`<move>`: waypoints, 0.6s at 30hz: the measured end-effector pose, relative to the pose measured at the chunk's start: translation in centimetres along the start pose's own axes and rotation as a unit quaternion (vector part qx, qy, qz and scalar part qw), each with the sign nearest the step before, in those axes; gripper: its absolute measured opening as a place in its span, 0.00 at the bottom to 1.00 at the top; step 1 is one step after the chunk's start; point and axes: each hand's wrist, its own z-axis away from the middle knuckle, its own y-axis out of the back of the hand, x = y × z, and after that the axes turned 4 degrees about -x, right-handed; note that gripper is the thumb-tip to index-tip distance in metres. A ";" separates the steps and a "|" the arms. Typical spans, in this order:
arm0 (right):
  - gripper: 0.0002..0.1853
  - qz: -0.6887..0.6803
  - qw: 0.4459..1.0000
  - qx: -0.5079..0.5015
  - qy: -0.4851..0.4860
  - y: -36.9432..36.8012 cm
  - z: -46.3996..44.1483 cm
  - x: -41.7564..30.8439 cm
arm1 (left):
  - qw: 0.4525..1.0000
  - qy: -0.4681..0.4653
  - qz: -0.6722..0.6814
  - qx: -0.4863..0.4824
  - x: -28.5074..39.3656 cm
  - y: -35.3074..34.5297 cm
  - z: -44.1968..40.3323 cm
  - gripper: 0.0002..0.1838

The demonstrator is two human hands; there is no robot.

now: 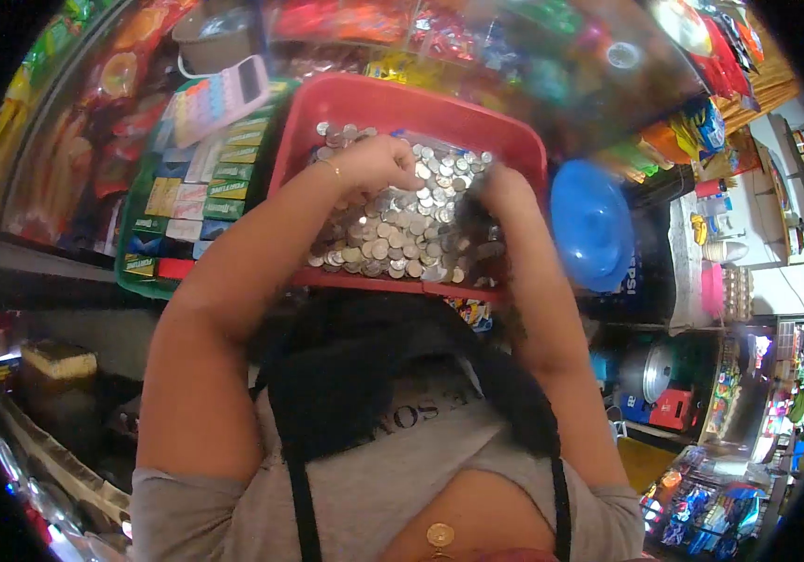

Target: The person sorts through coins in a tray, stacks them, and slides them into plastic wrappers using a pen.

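Observation:
A red plastic basin (313, 103) holds a thick spread of silver coins (402, 234). My left hand (379, 167) is over the coins on the left, its fingers curled inward; whatever they may hold is hidden. On the right side of the basin, my right hand (507, 195) reaches down to the coins, its fingers dark and smeared. A dark patch by those fingers cannot be made out. Something bluish shows under the coins along the far side.
Left of the basin, a green tray (130, 262) holds rows of small boxes (233, 169), with a pastel calculator (219, 100) on top. A blue plastic lid or basin (592, 225) stands at the right. Behind are packets under clear plastic. A black bag (346, 365) lies against my front.

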 end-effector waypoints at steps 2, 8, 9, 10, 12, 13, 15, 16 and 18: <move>0.13 0.036 0.997 -0.052 0.035 -0.7 -0.7 0.2 | 0.995 -0.084 0.007 -0.049 -1.6 0.0 -0.5 0.12; 0.11 -0.180 0.983 -0.010 0.032 0.8 0.7 0.1 | 0.957 -0.120 -0.237 -0.115 -2.1 -2.4 -1.5 0.15; 0.10 -0.261 0.965 0.015 0.025 0.9 0.9 0.2 | 0.951 -0.119 -0.257 -0.124 -2.3 -2.9 -1.7 0.16; 0.09 -0.400 0.916 0.032 0.016 1.2 1.0 0.6 | 0.945 -0.117 -0.276 -0.134 -2.5 -3.2 -1.9 0.16; 0.08 -0.686 0.728 0.022 0.006 2.9 1.7 1.1 | 0.924 -0.136 -0.324 -0.150 -1.7 -2.9 -1.5 0.17; 0.07 -0.777 0.629 0.006 0.006 4.5 2.5 1.2 | 0.912 -0.149 -0.347 -0.158 -0.9 -3.0 -1.0 0.18; 0.05 -0.850 0.525 -0.021 0.022 7.3 4.0 1.3 | 0.912 -0.124 -0.352 -0.170 -0.7 -3.7 -0.9 0.17; 0.05 -0.839 0.543 -0.028 0.032 8.1 4.5 1.2 | 0.912 -0.112 -0.354 -0.175 0.1 -4.0 -0.4 0.17; 0.04 -0.690 0.722 -0.019 0.052 8.6 4.8 1.0 | 0.904 -0.096 -0.377 -0.175 1.3 -4.0 0.2 0.17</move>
